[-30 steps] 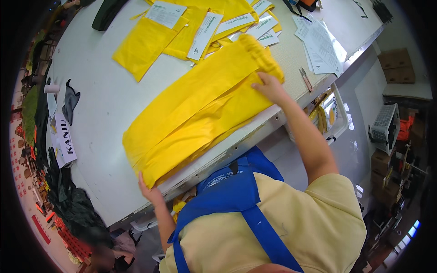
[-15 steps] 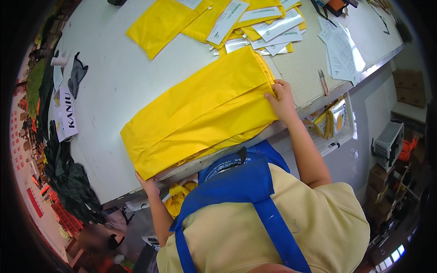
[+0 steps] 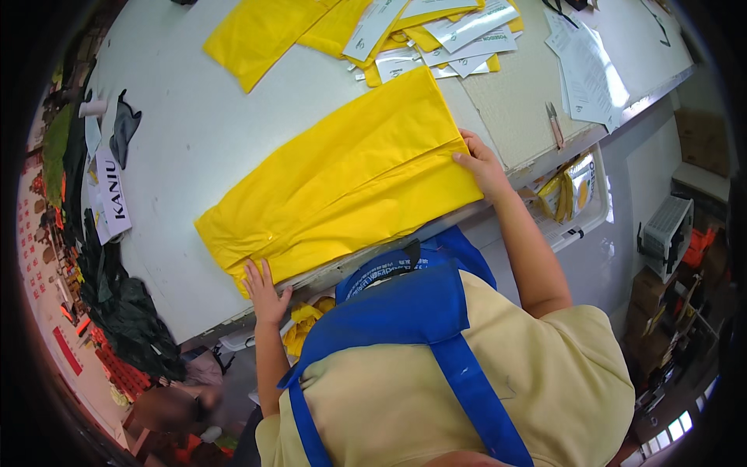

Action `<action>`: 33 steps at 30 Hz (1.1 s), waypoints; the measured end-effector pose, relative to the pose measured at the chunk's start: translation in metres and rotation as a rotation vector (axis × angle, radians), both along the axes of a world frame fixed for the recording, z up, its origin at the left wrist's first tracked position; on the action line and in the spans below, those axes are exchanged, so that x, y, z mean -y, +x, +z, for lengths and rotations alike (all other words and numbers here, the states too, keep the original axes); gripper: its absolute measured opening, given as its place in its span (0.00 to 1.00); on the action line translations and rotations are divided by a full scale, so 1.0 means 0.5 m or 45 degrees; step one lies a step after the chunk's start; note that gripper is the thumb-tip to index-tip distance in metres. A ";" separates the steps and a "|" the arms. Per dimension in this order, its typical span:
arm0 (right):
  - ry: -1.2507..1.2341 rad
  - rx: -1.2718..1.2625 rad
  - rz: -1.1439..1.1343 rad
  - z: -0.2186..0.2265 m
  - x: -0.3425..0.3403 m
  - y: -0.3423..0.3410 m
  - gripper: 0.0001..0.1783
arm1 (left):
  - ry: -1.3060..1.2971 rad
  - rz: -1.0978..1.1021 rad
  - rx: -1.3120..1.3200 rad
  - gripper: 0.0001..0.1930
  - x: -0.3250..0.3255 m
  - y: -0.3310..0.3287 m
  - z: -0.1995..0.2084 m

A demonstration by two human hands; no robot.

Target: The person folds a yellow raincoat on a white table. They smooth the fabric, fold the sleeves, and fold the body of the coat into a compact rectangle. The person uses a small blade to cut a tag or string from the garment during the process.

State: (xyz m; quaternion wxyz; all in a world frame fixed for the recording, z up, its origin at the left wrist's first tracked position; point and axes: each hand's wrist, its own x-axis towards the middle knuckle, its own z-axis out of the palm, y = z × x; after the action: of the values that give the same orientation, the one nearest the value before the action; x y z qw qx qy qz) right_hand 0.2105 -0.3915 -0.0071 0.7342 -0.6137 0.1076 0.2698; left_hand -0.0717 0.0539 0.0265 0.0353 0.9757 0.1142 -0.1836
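A long bundle of folded yellow fabric [image 3: 334,187] lies slantwise across the white table [image 3: 163,194], its front edge along the table's near edge. A fold line runs down its length, and small creases show toward its left end. My left hand [image 3: 267,297] rests flat on the near left corner, fingers spread and the thumb out to the side. At the right end, my right hand [image 3: 484,167] pinches the edge, thumb on top. The fingertips beyond that edge are partly hidden.
Flat yellow pieces [image 3: 264,39] with white cards [image 3: 471,27] lie at the back. Thread snips [image 3: 554,124] and paper sheets [image 3: 583,74] are at the right. Dark green fabric [image 3: 128,315] hangs over the left edge; a plastic bin [image 3: 595,218] sits below the table's right side.
My left hand has come from under the near left corner to lie on top of it. The fabric's front layer is smoother and its lower edge straighter. My right hand keeps its hold.
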 end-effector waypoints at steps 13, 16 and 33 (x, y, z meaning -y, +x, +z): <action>-2.038 0.754 -0.132 -0.061 0.327 0.118 0.17 | -0.628 -0.520 0.629 0.30 0.381 0.448 0.053; -1.974 0.790 -0.102 -0.069 0.344 0.125 0.15 | -0.610 -0.689 0.703 0.27 0.480 0.567 0.027; -0.793 0.797 0.067 0.144 0.014 0.051 0.16 | -1.644 0.480 0.207 0.07 0.488 0.616 0.045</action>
State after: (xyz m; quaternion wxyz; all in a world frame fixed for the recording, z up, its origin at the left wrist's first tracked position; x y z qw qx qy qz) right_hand 0.2361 -0.3983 0.0651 0.5042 -0.8604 -0.0593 0.0441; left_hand 0.2365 -0.1899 0.0489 0.6510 0.7330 0.1467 -0.1316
